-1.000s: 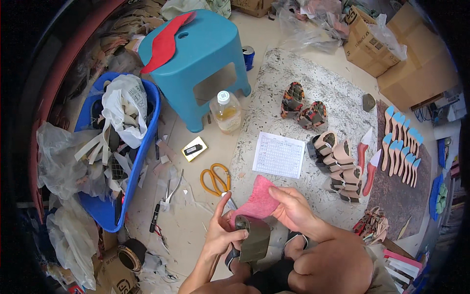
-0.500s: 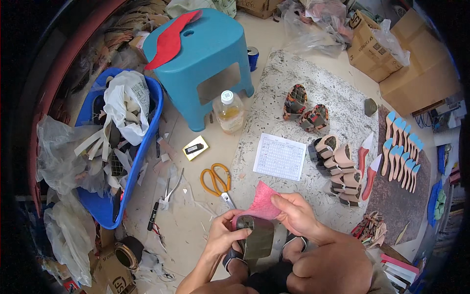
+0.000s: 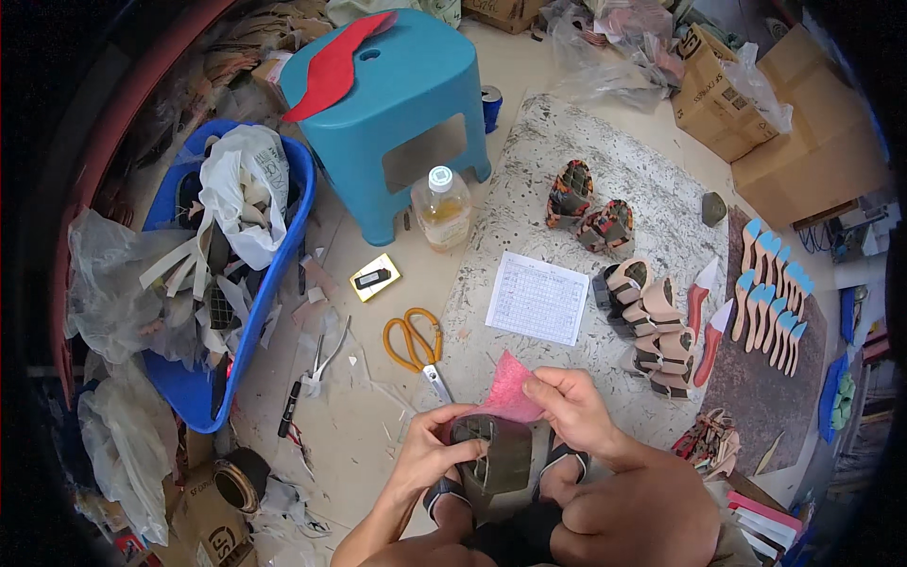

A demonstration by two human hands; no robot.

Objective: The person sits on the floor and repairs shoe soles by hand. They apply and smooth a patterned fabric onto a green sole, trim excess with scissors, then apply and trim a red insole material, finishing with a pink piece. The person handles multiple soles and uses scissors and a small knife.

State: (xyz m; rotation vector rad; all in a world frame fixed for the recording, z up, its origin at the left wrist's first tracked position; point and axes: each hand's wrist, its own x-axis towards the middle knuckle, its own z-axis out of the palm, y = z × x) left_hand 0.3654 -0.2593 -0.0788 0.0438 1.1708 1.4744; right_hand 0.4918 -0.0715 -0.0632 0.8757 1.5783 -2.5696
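Observation:
My left hand (image 3: 433,455) grips a dark olive shoe upper piece (image 3: 499,454) held over my sandalled feet. My right hand (image 3: 573,408) pinches a pink sheet of material (image 3: 511,387) against the top of that piece. Orange-handled scissors (image 3: 413,340) lie on the floor just beyond my left hand. A white printed sheet (image 3: 538,298) rests on the speckled grey board (image 3: 567,170) ahead of my hands.
A teal plastic stool (image 3: 397,104) carries a red sole cut-out (image 3: 335,61). A bottle of yellowish liquid (image 3: 442,208) stands by it. A blue tub (image 3: 227,283) of scraps is at left. Finished strap uppers (image 3: 652,321), blue-tipped pieces (image 3: 770,298) and cardboard boxes (image 3: 746,94) are at right.
My hands and the olive piece with the pink sheet have shifted slightly; the pink sheet is now drawn closer over the piece. Nothing else has moved.

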